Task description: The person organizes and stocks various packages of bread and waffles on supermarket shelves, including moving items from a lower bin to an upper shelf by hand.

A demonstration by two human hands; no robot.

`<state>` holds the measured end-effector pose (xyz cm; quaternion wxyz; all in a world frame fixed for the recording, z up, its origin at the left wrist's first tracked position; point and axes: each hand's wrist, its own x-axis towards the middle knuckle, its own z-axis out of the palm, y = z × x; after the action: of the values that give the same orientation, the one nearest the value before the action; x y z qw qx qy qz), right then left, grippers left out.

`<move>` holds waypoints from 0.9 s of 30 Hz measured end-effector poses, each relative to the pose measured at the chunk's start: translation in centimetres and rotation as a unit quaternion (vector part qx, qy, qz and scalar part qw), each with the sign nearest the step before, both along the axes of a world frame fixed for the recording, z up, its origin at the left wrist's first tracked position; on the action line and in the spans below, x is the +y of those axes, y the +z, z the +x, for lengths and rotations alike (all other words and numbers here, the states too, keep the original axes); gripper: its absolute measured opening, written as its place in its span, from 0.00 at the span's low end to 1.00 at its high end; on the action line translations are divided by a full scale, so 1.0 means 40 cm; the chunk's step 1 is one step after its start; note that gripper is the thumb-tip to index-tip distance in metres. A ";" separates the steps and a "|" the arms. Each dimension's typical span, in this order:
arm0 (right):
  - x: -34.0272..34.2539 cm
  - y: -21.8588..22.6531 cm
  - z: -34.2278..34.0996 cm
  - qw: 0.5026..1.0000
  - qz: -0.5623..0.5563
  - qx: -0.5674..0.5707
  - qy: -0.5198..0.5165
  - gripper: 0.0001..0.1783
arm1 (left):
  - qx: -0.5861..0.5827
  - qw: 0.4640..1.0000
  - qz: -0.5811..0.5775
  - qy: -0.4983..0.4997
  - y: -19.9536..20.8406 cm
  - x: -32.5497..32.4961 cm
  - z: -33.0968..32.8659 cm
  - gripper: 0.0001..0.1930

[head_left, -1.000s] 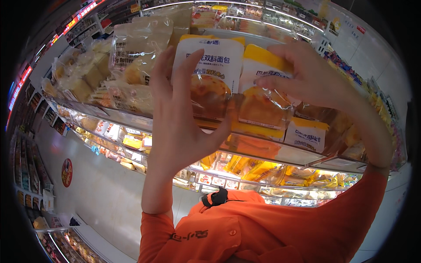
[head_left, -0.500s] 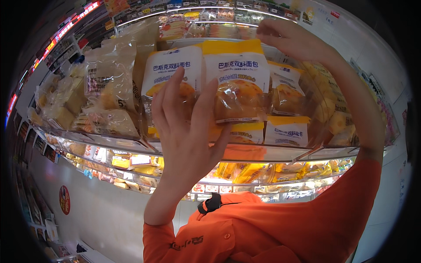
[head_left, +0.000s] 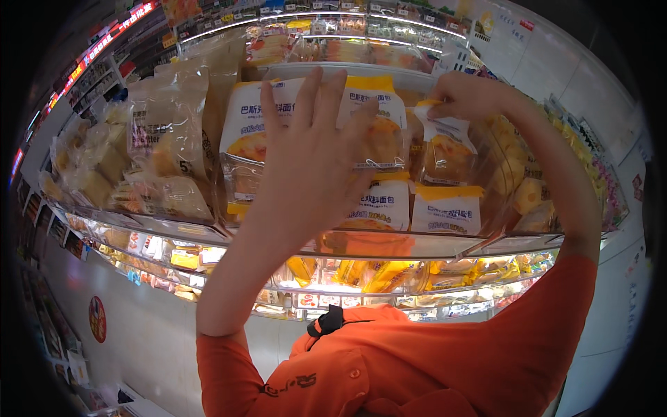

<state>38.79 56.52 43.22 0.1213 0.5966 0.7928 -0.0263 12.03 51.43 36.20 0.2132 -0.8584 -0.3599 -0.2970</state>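
Note:
My left hand (head_left: 306, 156), fingers spread, reaches over a row of bagged bread in a clear bin. Its fingers lie in front of a white and yellow bread bag (head_left: 243, 132) on the left and another bread bag (head_left: 389, 125) in the middle; whether they press on either I cannot tell. My right hand (head_left: 467, 96) bends down from the far right side, fingers closed on the top edge of a smaller-looking bread bag (head_left: 445, 149). Two more bread bags, a middle one (head_left: 379, 205) and a right one (head_left: 445, 208), show below, near the bin's front wall.
Brown paper-like bread bags (head_left: 167, 132) fill the compartment on the left. To the right, past a clear divider, are yellowish bread packs (head_left: 531, 184). A clear front wall (head_left: 445, 244) edges the bin. Lit lower shelves with yellow packages (head_left: 389, 276) run underneath.
My right hand has come down from the far edge onto the right bread bag's top. My left hand has shifted up and right. The middle bag sits farther back, uncovering more of the one below.

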 end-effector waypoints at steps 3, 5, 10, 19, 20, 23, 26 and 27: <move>-0.013 0.008 0.032 0.986 0.117 0.047 0.110 0.18 | 0.009 1.000 -0.024 -0.006 -0.011 -0.035 -0.016 0.30; -0.048 0.080 0.023 0.993 0.087 0.047 0.062 0.18 | 0.017 0.999 -0.040 -0.010 -0.012 -0.057 -0.020 0.30; -0.117 0.126 0.109 0.916 0.369 0.062 0.145 0.17 | 0.033 0.994 -0.086 -0.062 -0.024 -0.106 -0.034 0.31; -0.259 0.049 -0.091 0.979 0.120 -0.052 0.155 0.11 | -0.047 0.965 -0.138 -0.218 -0.094 -0.161 0.049 0.33; -0.260 0.036 -0.098 0.978 0.126 -0.043 0.163 0.11 | -0.042 0.963 -0.148 -0.223 -0.113 -0.165 0.061 0.33; -0.260 0.066 -0.092 0.992 0.061 -0.008 0.111 0.14 | -0.033 0.963 -0.122 -0.236 -0.150 -0.164 0.095 0.34; -0.236 0.119 -0.105 0.998 -0.046 -0.014 0.029 0.23 | -0.049 0.964 -0.119 -0.234 -0.155 -0.164 0.097 0.32; -0.206 0.118 -0.094 0.997 -0.063 0.040 0.028 0.25 | -0.059 0.962 -0.126 -0.233 -0.161 -0.161 0.095 0.31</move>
<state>35.03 48.29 47.94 0.1270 0.5641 0.8101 -0.0966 15.83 44.98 29.76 0.0063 -0.9195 -0.1961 -0.3406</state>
